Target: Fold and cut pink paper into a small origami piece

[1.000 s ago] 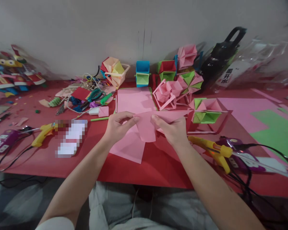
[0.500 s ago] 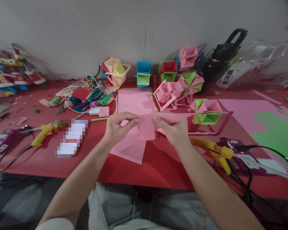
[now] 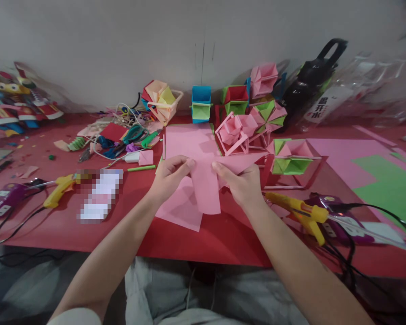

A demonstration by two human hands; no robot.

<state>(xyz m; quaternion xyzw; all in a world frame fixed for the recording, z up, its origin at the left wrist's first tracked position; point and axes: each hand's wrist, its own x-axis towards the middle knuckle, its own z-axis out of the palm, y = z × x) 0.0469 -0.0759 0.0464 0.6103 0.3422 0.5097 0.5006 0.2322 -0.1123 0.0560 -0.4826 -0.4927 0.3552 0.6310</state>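
Observation:
A piece of pink paper [image 3: 205,189] is held up above the table between my two hands. My left hand [image 3: 171,177] pinches its upper left edge between thumb and fingers. With the thumb on top, my right hand [image 3: 240,180] grips the paper at the right, where a pointed flap sticks out toward the right. The lower part hangs down as a broad strip toward me. Beneath it lie a pink sheet [image 3: 181,205] and, farther back, another pink sheet [image 3: 189,139]. The fingers under the paper are partly hidden.
Folded paper models [image 3: 238,126] stand along the wall, with a black bottle [image 3: 306,85] behind. Yellow glue guns lie at left [image 3: 59,189] and right [image 3: 301,210], with cords. A phone [image 3: 101,195], scissors [image 3: 135,134] and paper scraps are on the left; pink and green sheets [image 3: 389,185] right.
The held paper has tilted, so its hanging strip shows longer and reaches lower. My left hand has shifted slightly right and my right hand slightly left; both keep their grip.

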